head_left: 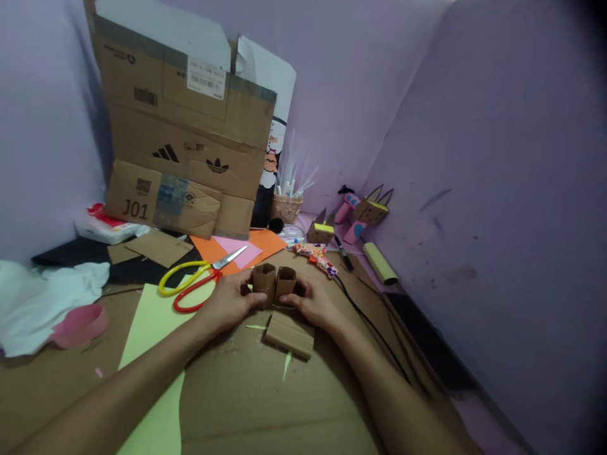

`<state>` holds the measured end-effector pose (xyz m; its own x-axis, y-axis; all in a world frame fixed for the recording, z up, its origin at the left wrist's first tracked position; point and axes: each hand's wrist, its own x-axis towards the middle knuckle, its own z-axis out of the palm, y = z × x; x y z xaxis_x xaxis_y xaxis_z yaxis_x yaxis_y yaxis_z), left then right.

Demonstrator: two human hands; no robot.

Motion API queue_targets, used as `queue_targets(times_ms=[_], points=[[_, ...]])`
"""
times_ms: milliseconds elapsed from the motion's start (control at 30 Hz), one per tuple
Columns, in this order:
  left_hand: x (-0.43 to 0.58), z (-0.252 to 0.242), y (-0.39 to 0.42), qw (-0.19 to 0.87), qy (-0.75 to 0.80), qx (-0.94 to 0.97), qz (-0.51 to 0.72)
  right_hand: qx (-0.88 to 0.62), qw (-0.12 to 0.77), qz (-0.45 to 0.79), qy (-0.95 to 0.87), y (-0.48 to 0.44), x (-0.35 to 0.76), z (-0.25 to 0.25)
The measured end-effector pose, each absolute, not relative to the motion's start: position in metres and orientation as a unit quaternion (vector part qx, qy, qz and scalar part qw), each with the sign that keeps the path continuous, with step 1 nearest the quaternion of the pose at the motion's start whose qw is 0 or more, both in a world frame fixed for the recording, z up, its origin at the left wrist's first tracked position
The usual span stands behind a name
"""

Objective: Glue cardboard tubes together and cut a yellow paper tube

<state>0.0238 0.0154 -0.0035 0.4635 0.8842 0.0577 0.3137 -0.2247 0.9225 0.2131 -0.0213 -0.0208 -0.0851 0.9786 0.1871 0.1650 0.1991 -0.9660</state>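
Note:
Two short cardboard tubes stand upright side by side in the middle of the head view. My left hand [232,300] grips the left cardboard tube [264,281], thumb in front. Around the right cardboard tube [286,282] my right hand [310,300] is closed, its thumb also on the near side. Both tubes show open tops. Just in front of them lies a flat folded cardboard piece [290,335] with thin light-green paper slivers beside it. Scissors [192,287] with yellow and red handles rest left of my left hand.
Yellow-green paper [156,354] lies under my left forearm. A floral-patterned glue gun [317,258] with a black cable [370,319] sits to the right. Large cardboard boxes [190,126] stand at the back left. Cardboard animal heads [372,212] lean by the wall; pink tape [80,325] is left.

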Motion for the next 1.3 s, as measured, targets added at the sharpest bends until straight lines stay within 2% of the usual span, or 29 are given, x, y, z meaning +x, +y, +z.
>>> queue_targets(times_ms=[267, 467, 600, 833, 900, 1100, 1300], points=[[0.021, 0.014, 0.015, 0.495, 0.393, 0.702, 0.329, -0.445, 0.517, 0.434, -0.588, -0.024, 0.205, -0.011], [0.025, 0.020, 0.009, 0.578, 0.394, 0.639, 0.320, -0.435, 0.534, 0.568, -0.451, -0.034, 0.196, 0.000], [0.027, 0.015, 0.010, 0.617, 0.397, 0.606, 0.307, -0.451, 0.525, 0.609, -0.387, -0.035, 0.195, 0.001], [0.024, 0.019, 0.010, 0.610, 0.399, 0.612, 0.308, -0.432, 0.518, 0.628, -0.387, -0.035, 0.194, 0.001], [0.023, 0.020, 0.009, 0.601, 0.402, 0.617, 0.312, -0.431, 0.521, 0.610, -0.412, -0.035, 0.195, 0.000], [0.024, 0.017, 0.011, 0.600, 0.409, 0.610, 0.319, -0.524, 0.544, 0.436, -0.489, -0.025, 0.207, -0.002], [0.020, 0.017, 0.010, 0.600, 0.415, 0.602, 0.325, -0.622, 0.511, 0.340, -0.486, -0.031, 0.218, 0.006]])
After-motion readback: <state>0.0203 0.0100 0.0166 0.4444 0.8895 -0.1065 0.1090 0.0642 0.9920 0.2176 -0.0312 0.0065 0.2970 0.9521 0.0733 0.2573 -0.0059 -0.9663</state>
